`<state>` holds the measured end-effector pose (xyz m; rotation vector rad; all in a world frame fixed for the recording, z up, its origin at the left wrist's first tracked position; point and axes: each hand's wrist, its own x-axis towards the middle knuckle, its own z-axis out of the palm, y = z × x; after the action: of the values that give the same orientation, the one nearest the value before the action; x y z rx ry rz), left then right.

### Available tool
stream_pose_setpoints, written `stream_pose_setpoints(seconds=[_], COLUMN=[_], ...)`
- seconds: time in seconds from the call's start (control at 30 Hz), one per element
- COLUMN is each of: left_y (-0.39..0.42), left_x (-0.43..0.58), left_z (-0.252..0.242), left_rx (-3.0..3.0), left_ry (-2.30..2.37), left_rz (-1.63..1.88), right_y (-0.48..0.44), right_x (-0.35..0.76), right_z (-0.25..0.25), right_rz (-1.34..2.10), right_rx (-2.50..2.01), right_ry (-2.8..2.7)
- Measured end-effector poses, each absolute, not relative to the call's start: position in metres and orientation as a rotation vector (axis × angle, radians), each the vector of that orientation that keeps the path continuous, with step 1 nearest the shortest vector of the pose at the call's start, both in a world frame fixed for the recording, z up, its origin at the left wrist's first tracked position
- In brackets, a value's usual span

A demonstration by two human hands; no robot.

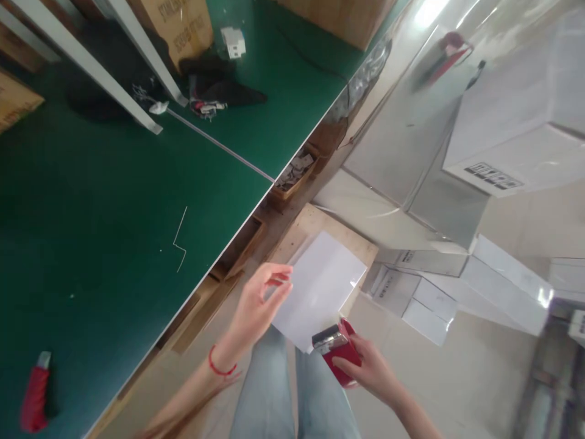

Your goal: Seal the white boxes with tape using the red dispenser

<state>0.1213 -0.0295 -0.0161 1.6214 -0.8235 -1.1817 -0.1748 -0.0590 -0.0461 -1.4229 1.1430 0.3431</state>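
Note:
My right hand (365, 366) grips a red tape dispenser (342, 360) with a dark and metal front end, held low above my legs. Beside it lies a flat white box or stack of sheets (322, 283), resting on a wooden board (304, 225). My left hand (260, 299) is at the left edge of the white piece, thumb and fingers apart and curved, with nothing visible between them. Whether its fingertips touch the white surface I cannot tell. A red bracelet circles the left wrist.
A green table (114, 256) fills the left, with a red-handled cutter (36, 396), cardboard boxes (178, 24) and metal legs on it. Small parts fill a bin (297, 171) under its edge. White cartons (503, 134) stand at right, near another red tape dispenser (450, 58).

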Motion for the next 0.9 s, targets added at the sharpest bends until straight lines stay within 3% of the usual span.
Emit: stream_pose_setpoints(seconds=[0.17, 0.37, 0.7, 0.9], left_y=[-0.018, -0.024, -0.038, -0.047], left_x=[0.075, 0.050, 0.061, 0.128], left_z=[-0.071, -0.102, -0.166, -0.228], left_rx=[1.500, 1.410, 1.540, 1.614], left_ry=[-0.614, -0.380, -0.254, -0.272], left_rz=[-1.586, -1.792, -1.640, -1.432], right_y=[-0.076, -0.096, -0.127, -0.129], right_x=[-0.166, -0.147, -0.101, -0.124], right_z=[-0.053, -0.057, -0.090, -0.100], right_rz=[0.366, 0.511, 0.748, 0.763], right_rx=[-1.471, -1.506, -1.311, -1.263], right_ry=[1.058, 1.020, 1.160, 1.272])
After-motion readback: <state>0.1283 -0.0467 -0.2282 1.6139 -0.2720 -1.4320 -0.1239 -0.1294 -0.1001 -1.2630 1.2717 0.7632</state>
